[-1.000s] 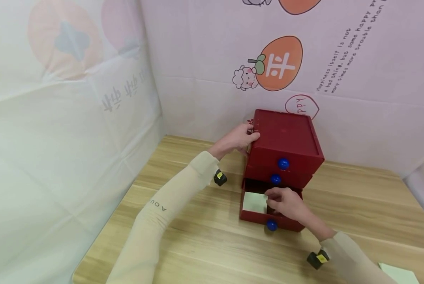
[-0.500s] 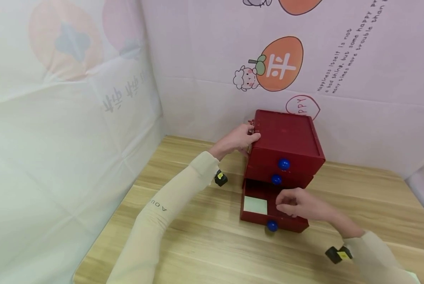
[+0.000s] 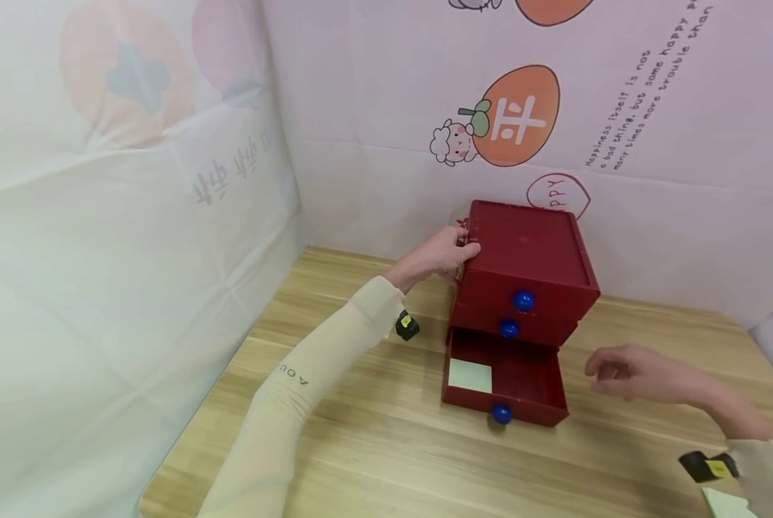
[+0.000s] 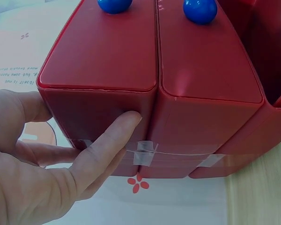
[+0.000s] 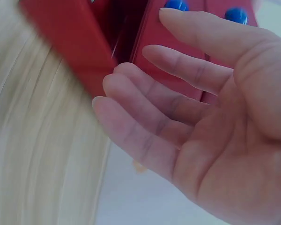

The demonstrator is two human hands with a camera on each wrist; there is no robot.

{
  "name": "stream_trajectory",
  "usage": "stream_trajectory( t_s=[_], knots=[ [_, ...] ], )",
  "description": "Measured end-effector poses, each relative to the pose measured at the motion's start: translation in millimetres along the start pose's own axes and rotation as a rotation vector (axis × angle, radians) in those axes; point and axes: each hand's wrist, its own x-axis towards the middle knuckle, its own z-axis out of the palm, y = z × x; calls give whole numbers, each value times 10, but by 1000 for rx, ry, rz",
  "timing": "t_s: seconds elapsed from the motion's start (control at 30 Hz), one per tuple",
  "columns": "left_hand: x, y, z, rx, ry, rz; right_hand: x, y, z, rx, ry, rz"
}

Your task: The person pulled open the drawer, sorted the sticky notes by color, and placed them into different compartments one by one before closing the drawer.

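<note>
A dark red drawer cabinet (image 3: 530, 248) with blue knobs stands against the back sheet, its bottom drawer (image 3: 535, 411) pulled out. Inside that drawer, at the front left, lies a square pale green sticky note (image 3: 470, 375). My left hand (image 3: 433, 255) rests against the cabinet's upper left side, thumb over the top edge; in the left wrist view a straight finger (image 4: 110, 140) presses the side wall. To the right of the drawer, my right hand (image 3: 645, 374) hovers apart from it, fingers loosely bent around nothing; its palm (image 5: 229, 140) shows bare in the right wrist view.
Another pale green paper (image 3: 726, 503) lies at the lower right, partly behind the right sleeve. Wood-grain tabletop (image 3: 360, 439) spreads in front of the cabinet. White printed sheets (image 3: 373, 144) enclose the back and left side.
My right hand has come out of the bottom drawer and moved right, uncovering the drawer's right part. The left hand stays on the cabinet's side.
</note>
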Motion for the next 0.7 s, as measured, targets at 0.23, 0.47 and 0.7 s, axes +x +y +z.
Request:
stream_trajectory(
  t_s=[0.23,0.47,0.7],
  knots=[
    [-10,-3,16,-2,-3,9,-305,313,-57,-175,10,147],
    [-12,-13,19,10,7,13,-574,577,-49,-231,9,173],
    [-9,-17,20,8,-2,3,-842,791,48,-145,-18,50]
  ],
)
